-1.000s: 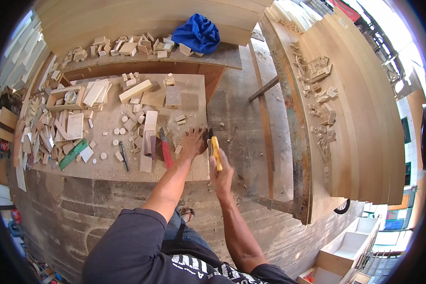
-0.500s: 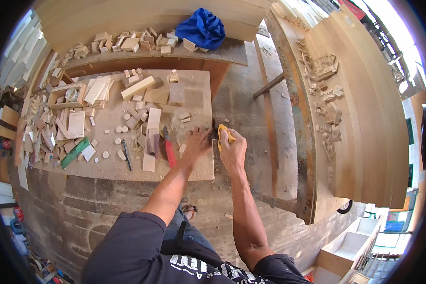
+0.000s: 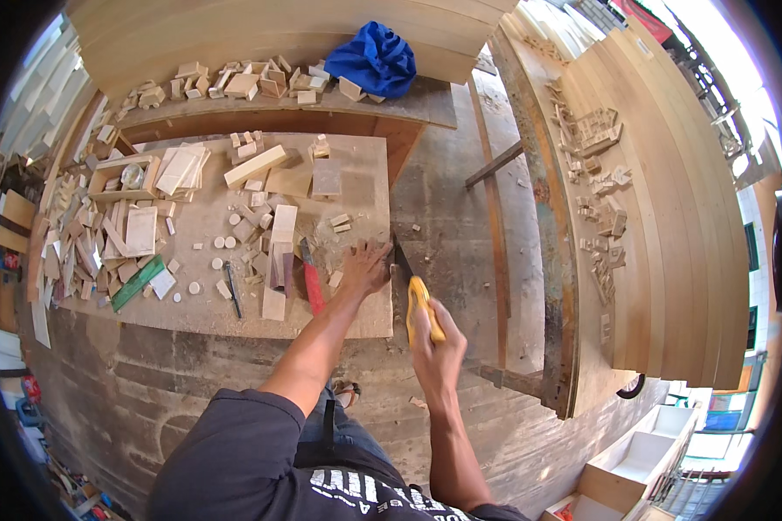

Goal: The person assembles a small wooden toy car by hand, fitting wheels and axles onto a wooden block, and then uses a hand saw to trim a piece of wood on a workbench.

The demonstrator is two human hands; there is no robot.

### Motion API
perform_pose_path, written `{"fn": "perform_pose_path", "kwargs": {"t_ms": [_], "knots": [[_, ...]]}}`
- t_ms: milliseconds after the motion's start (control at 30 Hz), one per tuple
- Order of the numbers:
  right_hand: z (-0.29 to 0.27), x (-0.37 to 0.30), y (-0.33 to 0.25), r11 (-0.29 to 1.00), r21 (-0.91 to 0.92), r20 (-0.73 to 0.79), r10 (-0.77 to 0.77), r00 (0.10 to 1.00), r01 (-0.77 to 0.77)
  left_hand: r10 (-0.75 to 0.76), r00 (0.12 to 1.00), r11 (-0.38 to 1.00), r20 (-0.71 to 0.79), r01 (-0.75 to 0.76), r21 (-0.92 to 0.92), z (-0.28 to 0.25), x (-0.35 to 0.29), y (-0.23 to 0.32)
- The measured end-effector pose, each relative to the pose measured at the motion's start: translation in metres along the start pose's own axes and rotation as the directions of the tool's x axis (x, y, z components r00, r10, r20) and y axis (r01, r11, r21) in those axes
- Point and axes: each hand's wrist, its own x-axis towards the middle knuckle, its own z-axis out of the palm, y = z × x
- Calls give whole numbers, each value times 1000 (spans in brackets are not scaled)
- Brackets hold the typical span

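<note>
Wrapped round the yellow handle of a handsaw [image 3: 418, 300] is my right hand [image 3: 439, 343], just off the right edge of the worktable [image 3: 347, 317]. The saw's dark, narrow blade points away from me and runs along that edge, close beside my left fingers. My left hand [image 3: 369, 267] lies palm down at the table edge with fingers stretched out; whatever is under it is hidden. To its left are a red-handled tool [image 3: 312, 286] with a dark blade, a pale wood strip [image 3: 281, 226] and a dark pen-like stick [image 3: 233, 289].
Wood offcuts and a wooden box [image 3: 104, 193] crowd the table's left half, near a green piece [image 3: 137, 284]. Behind, a bench [image 3: 426, 95] carries more blocks and a blue cloth [image 3: 374, 61]. A long board-topped table [image 3: 678, 260] with small wooden pieces stands at the right.
My right hand has drawn the saw back toward me, so more of its blade shows. The left hand stays at the table edge.
</note>
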Motion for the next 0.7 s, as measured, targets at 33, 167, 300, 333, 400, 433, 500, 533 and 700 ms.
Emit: {"fn": "perform_pose_path", "kwargs": {"t_ms": [33, 167, 300, 333, 400, 433, 500, 533, 700], "knots": [[10, 20, -3, 999, -14, 33, 50, 998, -49, -18, 1000, 999, 3, 18, -38, -7, 3, 1], [8, 16, 13, 992, -123, 48, 2, 999, 4, -5, 1000, 999, 22, 6, -43, -46, 1, 14], [-17, -34, -16, 993, -105, 10, -50, 999, 51, 2, 1000, 1000, 15, -2, -10, -16, -9, 2], [-19, -36, -17, 995, -85, 3, -50, 999, 50, 6, 1000, 1000, 17, -6, -13, -16, -5, 1], [-10, -18, -14, 997, -65, 9, -38, 999, 39, -12, 1000, 1000, 28, 13, -25, -14, 5, -1], [4, 8, -4, 997, -69, 12, -19, 1000, 20, -11, 999, 999, 40, 13, -34, -14, 7, 5], [10, 17, 2, 996, -81, 21, -20, 1000, 22, -28, 1000, 997, 8, 29, -66, -18, 7, 7], [8, 11, 2, 995, -91, 20, -44, 999, 46, -37, 999, 996, -9, 37, -81, -21, 6, 9], [-31, -34, -46, 997, -76, 41, 37, 998, -34, 45, 996, 999, -75, -47, -22, -21, -6, -2]]}}
